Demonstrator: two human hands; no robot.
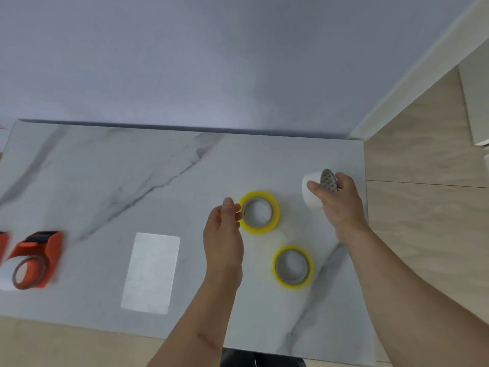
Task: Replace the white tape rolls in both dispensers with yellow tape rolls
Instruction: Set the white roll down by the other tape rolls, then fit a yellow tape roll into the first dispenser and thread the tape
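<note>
Two yellow tape rolls lie flat on the marble table: one (259, 212) in the middle right, the other (293, 267) nearer me. My left hand (223, 234) hovers just left of the farther yellow roll, fingers loosely curled, fingertips at its rim, holding nothing. My right hand (336, 202) holds a white tape roll (310, 192) on its side near the table's right edge. An orange dispenser (39, 258) with a white roll in it lies at the far left. A second orange dispenser (2, 245) is cut off by the left frame edge.
A white rectangular sheet (150, 272) lies flat between the dispenser and my left arm. The table (132, 168) ends at the right near my right hand, with wooden floor (423, 207) beyond. A pale wall stands behind the table.
</note>
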